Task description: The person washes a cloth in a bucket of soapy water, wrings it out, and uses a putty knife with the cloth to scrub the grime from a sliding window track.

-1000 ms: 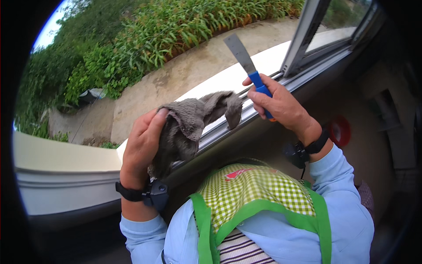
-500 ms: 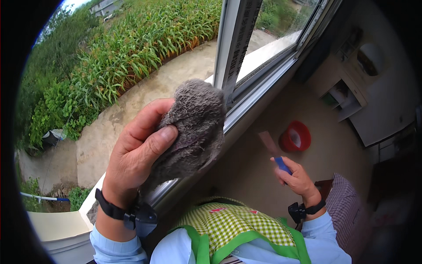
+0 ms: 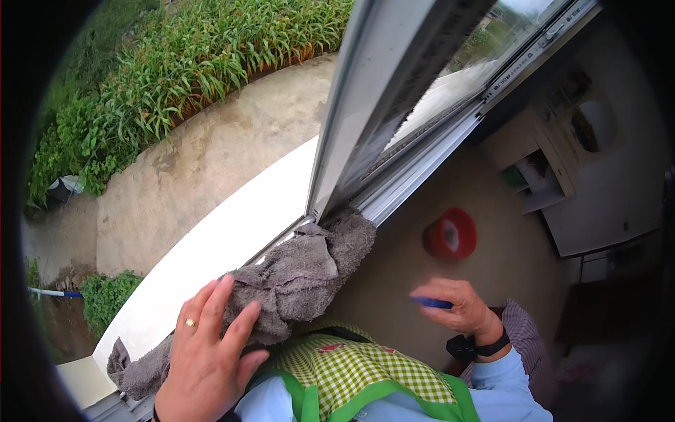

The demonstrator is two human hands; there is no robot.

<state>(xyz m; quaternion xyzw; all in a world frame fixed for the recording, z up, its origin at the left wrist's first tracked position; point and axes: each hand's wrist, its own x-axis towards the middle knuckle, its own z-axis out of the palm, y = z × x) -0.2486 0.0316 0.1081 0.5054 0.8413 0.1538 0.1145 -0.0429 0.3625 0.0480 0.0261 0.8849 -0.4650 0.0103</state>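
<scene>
Two surfaces meet beneath me: a white sill curving from seven o'clock up toward twelve, and a pale metal window track running off toward one o'clock. The window's upright frame stands at twelve, with a concrete path outside at ten and leafy green plants at eleven. Indoors, a dim brownish floor spreads toward four, bearing a red bucket with something pale inside, and a light-coloured cabinet is at three. My green-checked apron bulges at six o'clock, just inside the track. The grey cloth lies rumpled along the sill's inner edge; from my left hand, its thick bunched part is at one o'clock, reaching the foot of the upright, while a narrower end trails out at nine. That hand has its fingers spread apart over the cloth, and I cannot tell how firmly they touch it. My right hand, well apart at three o'clock from the left, is curled around a blue handle, which points toward nine; the red bucket sits at twelve from it.
</scene>
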